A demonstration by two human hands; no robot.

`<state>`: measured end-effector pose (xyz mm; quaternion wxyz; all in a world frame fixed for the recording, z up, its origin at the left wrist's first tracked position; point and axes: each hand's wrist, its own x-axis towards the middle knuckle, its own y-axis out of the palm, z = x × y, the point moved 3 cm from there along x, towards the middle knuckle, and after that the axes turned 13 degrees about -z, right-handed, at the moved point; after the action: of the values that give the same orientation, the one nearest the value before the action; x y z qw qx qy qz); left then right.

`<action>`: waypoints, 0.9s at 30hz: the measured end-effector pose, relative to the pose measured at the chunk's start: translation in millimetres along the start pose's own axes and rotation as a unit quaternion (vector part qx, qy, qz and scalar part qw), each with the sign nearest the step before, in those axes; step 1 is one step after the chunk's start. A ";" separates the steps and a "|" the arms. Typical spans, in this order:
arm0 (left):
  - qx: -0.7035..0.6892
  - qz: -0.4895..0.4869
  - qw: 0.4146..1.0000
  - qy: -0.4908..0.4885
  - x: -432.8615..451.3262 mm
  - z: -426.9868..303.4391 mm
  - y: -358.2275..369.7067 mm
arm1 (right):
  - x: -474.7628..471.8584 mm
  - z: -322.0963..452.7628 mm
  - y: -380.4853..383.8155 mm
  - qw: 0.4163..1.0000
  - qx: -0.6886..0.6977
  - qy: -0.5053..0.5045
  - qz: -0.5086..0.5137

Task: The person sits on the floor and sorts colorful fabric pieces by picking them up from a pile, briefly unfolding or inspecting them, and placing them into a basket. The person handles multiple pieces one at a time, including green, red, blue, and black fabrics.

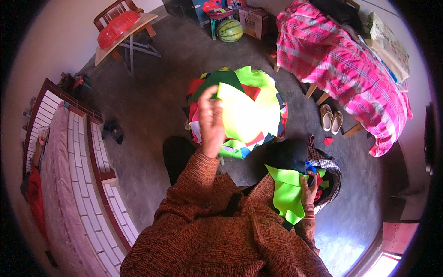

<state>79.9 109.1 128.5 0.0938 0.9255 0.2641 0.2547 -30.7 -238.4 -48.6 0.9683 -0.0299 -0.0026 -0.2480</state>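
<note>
In the head view my left hand (211, 124) is raised over a round heap of coloured fabric scraps (223, 79). Its fingers are at the left edge of a bright yellow-green fabric piece (242, 114), partly washed out by light. Blur hides whether they pinch it. Lower right, my right hand (309, 190) grips a lime-green fabric piece (288, 194) that hangs down beside my lap. Just behind that hand is a checked cloth bag (334, 169) with its mouth open. Red and green scraps show inside it, and a bit of blue fabric (310, 167) lies near my fingertips.
Beige shoes (331, 119) and a red scrap (328, 141) lie on the floor at right, near furniture under a pink plaid cloth (332, 59). A watermelon (229, 30) and a cardboard box (253, 22) stand ahead. A folding table (138, 26) bears a red basin (118, 29).
</note>
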 end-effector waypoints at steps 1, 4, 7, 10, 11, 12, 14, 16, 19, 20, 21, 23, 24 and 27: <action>-0.021 -0.036 0.999 -0.008 11.4 12.6 -12.6 | -1.9 8.8 3.3 1.000 0.001 0.011 0.003; 0.094 -0.096 0.991 -0.010 31.4 69.7 -61.9 | -0.8 9.9 4.7 1.000 -0.022 -0.004 0.001; 0.140 -0.125 0.980 -0.066 26.3 107.0 -94.8 | 0.0 11.9 6.8 0.999 -0.029 -0.044 -0.003; 0.112 -0.124 0.981 -0.096 21.8 105.9 -92.8 | 1.3 8.6 4.0 0.999 -0.029 -0.020 0.001; 0.100 -0.120 0.983 -0.099 20.9 103.4 -89.7 | 1.6 7.0 3.2 1.000 -0.028 -0.012 0.002; 0.038 -0.134 0.985 -0.098 20.4 102.5 -86.4 | 1.8 5.4 1.2 0.999 -0.047 -0.023 -0.003; 0.157 -0.162 0.971 -0.074 19.5 95.3 -87.9 | 3.6 2.7 -0.8 0.995 -0.083 -0.046 -0.012; 0.239 -0.176 0.953 -0.053 16.0 83.1 -86.8 | 3.3 5.1 1.2 0.999 -0.051 -0.008 0.002; 0.253 -0.099 0.962 -0.002 9.3 94.4 -85.2 | 6.3 -5.0 1.5 1.000 -0.012 0.014 0.007; 0.318 -0.091 0.944 0.021 5.4 97.2 -86.2 | 3.2 0.1 0.5 1.000 -0.017 0.012 0.011; 0.316 -0.096 0.944 0.020 1.6 97.1 -84.1 | 1.2 5.0 2.5 1.000 -0.018 0.010 0.012; 0.317 -0.090 0.944 0.013 1.7 97.3 -80.4 | 3.2 -7.2 -1.1 0.999 0.003 0.036 0.001; 0.295 -0.092 0.951 0.016 2.8 96.6 -84.0 | 2.2 -0.3 2.3 1.000 0.007 0.025 -0.007; 0.248 -0.100 0.963 0.015 8.8 103.6 -97.9 | 2.6 2.4 4.8 1.000 -0.005 0.008 -0.010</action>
<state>97.1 192.3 13.7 -0.1179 0.8848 0.4115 0.1839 -26.0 -235.3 -46.4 0.9657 -0.0332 0.0064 -0.2576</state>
